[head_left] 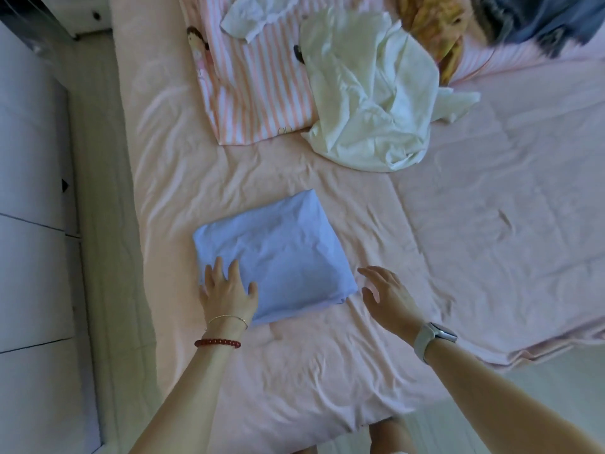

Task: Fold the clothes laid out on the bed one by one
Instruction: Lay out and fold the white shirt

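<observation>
Lying near the front edge of the pink bed sheet (458, 224), a folded light-blue garment (278, 253) is shown as a neat rectangle; its near left corner is pressed by the left hand (226, 296), fingers spread flat and gripping nothing; the right hand (389, 299) is held just beside its right corner, fingers relaxed and apart, empty; a crumpled white garment (370, 103) and a pink striped garment (258, 93) are seen farther back, unfolded.

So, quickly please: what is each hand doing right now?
Left hand: open, fingers flat on the folded blue garment.
Right hand: open, holding nothing, beside the garment.
</observation>
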`<state>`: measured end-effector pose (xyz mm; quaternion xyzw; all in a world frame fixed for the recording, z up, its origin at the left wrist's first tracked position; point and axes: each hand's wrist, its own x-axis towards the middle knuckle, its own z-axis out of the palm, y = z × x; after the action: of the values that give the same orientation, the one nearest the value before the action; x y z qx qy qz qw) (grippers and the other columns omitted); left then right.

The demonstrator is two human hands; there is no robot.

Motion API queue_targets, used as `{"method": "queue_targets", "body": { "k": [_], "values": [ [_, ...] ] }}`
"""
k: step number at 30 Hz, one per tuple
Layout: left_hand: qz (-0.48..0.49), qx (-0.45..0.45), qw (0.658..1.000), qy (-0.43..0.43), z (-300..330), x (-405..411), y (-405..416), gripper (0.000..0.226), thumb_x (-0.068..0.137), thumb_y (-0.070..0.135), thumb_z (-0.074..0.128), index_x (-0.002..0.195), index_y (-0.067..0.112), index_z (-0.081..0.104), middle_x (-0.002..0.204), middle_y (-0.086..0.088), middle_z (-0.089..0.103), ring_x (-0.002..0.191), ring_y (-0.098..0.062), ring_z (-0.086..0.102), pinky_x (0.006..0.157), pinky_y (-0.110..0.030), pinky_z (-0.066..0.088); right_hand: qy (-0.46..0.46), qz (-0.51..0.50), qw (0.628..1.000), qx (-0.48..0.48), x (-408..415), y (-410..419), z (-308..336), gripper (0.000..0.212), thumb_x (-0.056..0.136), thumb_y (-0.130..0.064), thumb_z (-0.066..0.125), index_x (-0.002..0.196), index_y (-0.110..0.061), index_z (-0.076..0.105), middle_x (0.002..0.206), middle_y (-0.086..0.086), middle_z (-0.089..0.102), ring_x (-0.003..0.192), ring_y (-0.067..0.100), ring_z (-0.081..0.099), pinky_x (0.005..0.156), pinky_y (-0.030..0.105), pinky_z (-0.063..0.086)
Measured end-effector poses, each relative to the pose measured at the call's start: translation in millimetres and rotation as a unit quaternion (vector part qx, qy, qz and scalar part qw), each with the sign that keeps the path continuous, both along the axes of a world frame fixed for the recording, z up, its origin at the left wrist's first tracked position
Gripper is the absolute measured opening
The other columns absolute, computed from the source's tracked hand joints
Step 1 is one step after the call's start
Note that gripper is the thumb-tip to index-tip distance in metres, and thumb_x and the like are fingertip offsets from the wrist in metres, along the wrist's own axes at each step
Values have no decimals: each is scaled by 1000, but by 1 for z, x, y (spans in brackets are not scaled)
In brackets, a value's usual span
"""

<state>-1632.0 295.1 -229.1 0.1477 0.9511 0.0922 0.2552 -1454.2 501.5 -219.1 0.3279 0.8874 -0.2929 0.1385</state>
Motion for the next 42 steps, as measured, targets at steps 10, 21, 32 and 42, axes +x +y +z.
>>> {"method": "queue_targets", "body": {
  "k": [10, 21, 32, 42],
  "values": [
    [-45, 193, 978, 71, 100, -66, 216, 32, 90, 17, 48, 120, 7, 52, 125, -13, 52, 115, -30, 47, 92, -38, 41, 65, 24, 995, 71, -78, 190, 79, 44, 95, -20, 47, 138, -16, 42, 139, 5, 44, 127, 23, 41, 103, 33, 34],
    [47, 172, 984, 28, -50, -28, 343, 53, 91, 16, 50, 141, 17, 32, 144, -5, 30, 128, -24, 37, 102, -34, 36, -25, 306, 932, 192, -174, 325, -81, 99, 80, -63, 54, 145, -36, -15, 156, -1, -11, 142, 28, -3, 108, 58, 17],
    [103, 323, 938, 66, -48, 68, 318, 73, 78, 2, 68, 139, 23, 34, 139, 6, 34, 131, -14, 34, 103, -33, 38, 170, 207, 962, -47, -93, 303, -73, 30, 83, -7, 51, 113, -11, 56, 88, 10, 66, 81, 32, 59, 62, 32, 37],
    [-135, 262, 954, -59, 26, 146, 317, 21, 88, 11, 53, 84, -3, 68, 90, -16, 68, 94, -27, 61, 83, -31, 43, 116, 22, 965, -235, 97, 263, 26, 24, 86, -16, 64, 97, -34, 54, 76, -17, 60, 61, -10, 54, 54, 7, 40]
  ]
}}
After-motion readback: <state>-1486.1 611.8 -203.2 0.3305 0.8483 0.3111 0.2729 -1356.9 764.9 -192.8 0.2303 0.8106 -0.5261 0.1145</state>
